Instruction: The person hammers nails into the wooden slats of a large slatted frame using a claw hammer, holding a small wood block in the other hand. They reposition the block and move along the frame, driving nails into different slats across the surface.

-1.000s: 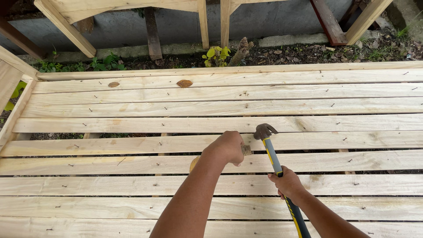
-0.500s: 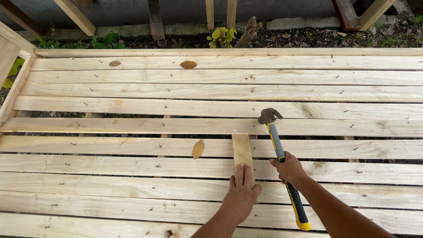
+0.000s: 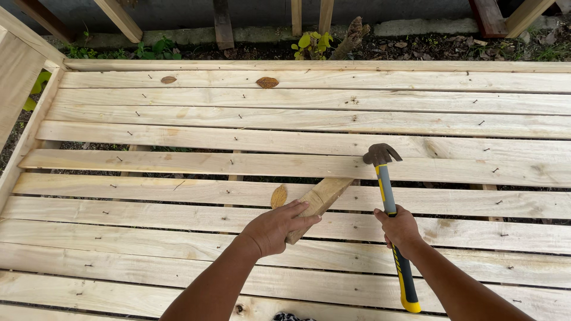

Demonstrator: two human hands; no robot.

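Note:
My left hand point(image 3: 275, 227) grips a short pale wooden block point(image 3: 321, 200), which lies at an angle across the slats of a wide wooden platform point(image 3: 178, 137). My right hand point(image 3: 399, 229) is closed around the middle of a claw hammer's handle. The hammer point(image 3: 386, 190) has a rusty head and a grey shaft with a yellow and black grip. Its head hovers over a slat to the right of the block, and the grip's end points back toward me.
Small nails stick up from many slats. Dry leaves point(image 3: 267, 82) lie on the far slats, and one leaf point(image 3: 278, 196) rests beside the block. Wooden posts point(image 3: 122, 18) and green plants point(image 3: 309, 43) stand beyond the far edge. An upright board point(image 3: 18, 77) borders the left side.
My left hand drew back from near the hammer head toward me, then took hold of the short block, which now lies slanted instead of straight. The hammer stayed raised in my right hand.

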